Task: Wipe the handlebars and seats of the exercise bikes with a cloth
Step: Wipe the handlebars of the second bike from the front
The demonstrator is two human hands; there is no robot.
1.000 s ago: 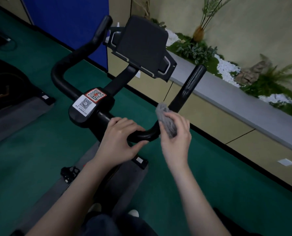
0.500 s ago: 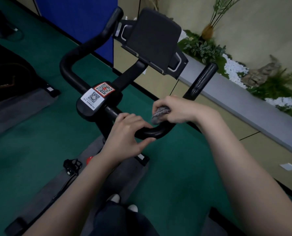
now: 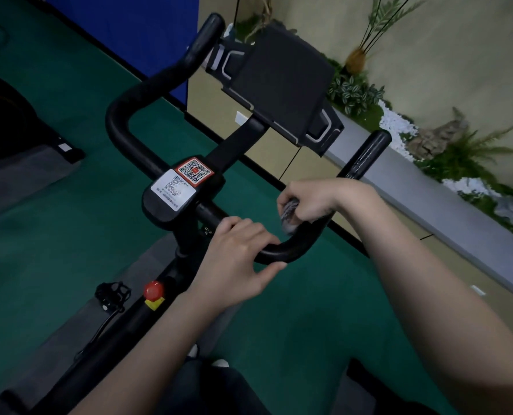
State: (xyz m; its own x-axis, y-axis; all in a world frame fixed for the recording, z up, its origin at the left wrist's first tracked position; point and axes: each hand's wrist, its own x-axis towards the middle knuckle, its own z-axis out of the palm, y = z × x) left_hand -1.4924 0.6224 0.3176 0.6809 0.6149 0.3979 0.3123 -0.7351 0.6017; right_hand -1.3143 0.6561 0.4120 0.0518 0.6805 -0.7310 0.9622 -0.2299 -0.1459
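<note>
Right hand: the right hand (image 3: 310,199) is curled over the right bend of the handlebar (image 3: 282,250), clamping a grey cloth (image 3: 289,215) against the black tube; the cloth pokes out under the fingers on the inner side.
Left hand: the left hand (image 3: 237,262) grasps the same handlebar just beside the right hand, nearer the stem, fingers wrapped over the top and thumb stretched out beneath the curve.
Cloth: bunched, mostly hidden by the right hand, touching the bar between the two hands.
Handlebar: black, looping out to both sides; the right horn rises past the right wrist, the left horn reaches far up toward a blue panel (image 3: 135,28).
Centre block: two QR code stickers (image 3: 183,181), one white and one red-framed, sit on the clamp left of the hands.
Console holder: a dark tablet holder (image 3: 279,85) stands on the stem above the stickers.
Below: a red knob (image 3: 154,290) on the frame, a pedal (image 3: 111,293) to its left.
Floor: green carpet (image 3: 48,235).
Right side: a grey ledge with plants (image 3: 464,157) and white pebbles.
</note>
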